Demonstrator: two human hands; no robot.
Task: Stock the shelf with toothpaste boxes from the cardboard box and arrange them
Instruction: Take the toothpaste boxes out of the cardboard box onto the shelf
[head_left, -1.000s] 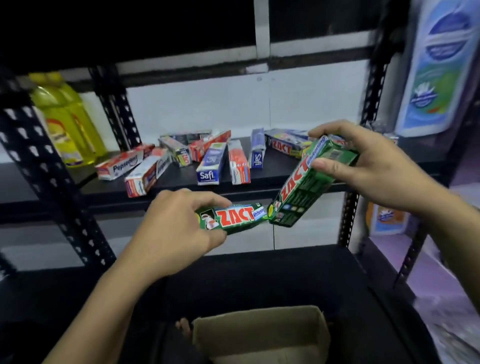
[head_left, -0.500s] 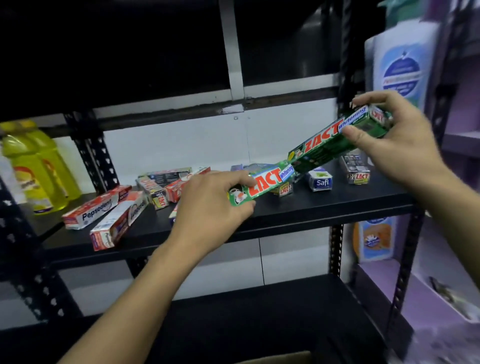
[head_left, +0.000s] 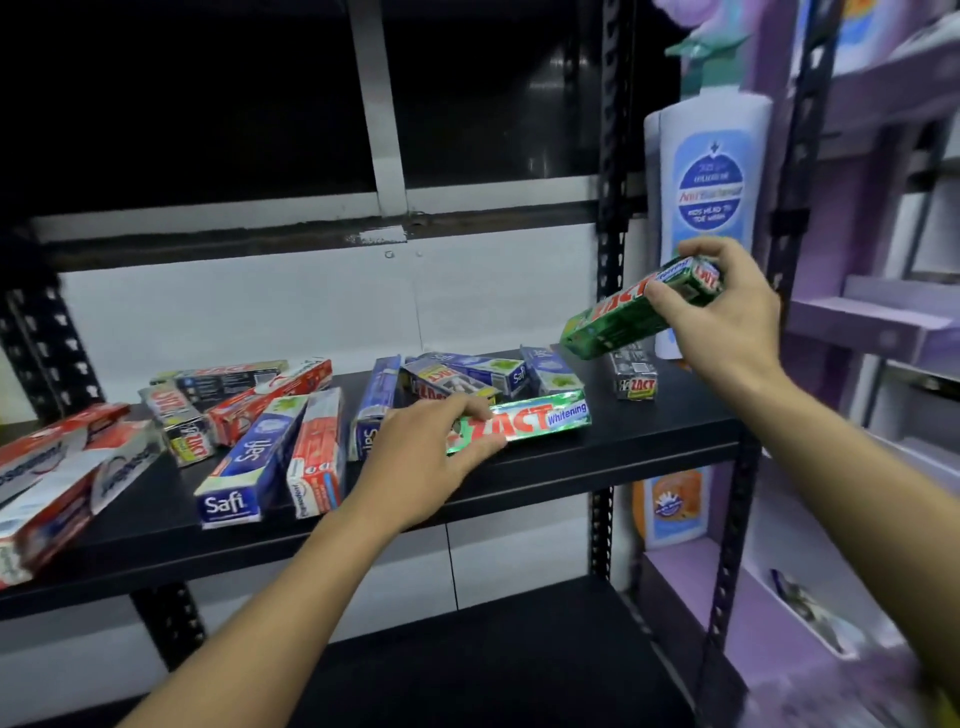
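Two green Zact boxes are being handled. The left hand (head_left: 426, 462) has its fingers curled over the near end of the green Whitening box (head_left: 540, 418), which lies flat on the black shelf (head_left: 597, 467) close to the front edge, label up. The right hand (head_left: 727, 322) grips the second green box (head_left: 613, 325) by its upper end, thumb on one side and fingers over the top. That box hangs tilted in the air above the shelf's right end.

Under the tilted box stands a small dark Zact box (head_left: 634, 376). Just behind the Whitening box the space is crowded. A dark Zact carton (head_left: 447, 382), a blue Safi box (head_left: 493, 370) and a second Safi box (head_left: 550, 371) lie crosswise there, packed together.

Further left a third Safi box (head_left: 374, 400) stands on edge. A long Safi box (head_left: 249, 462) lies side by side with a Pepsodent box (head_left: 317, 452). Behind those are a red box (head_left: 270, 395) and two more dark Zact ones, an end-on carton (head_left: 176, 421) and a back-row carton (head_left: 223, 376).

That makes four Safi and four dark Zact. The red-and-white heap (head_left: 47, 467) at the left edge is too blurred to count.

A tall white bottle (head_left: 711, 192) stands just beyond the right hand.
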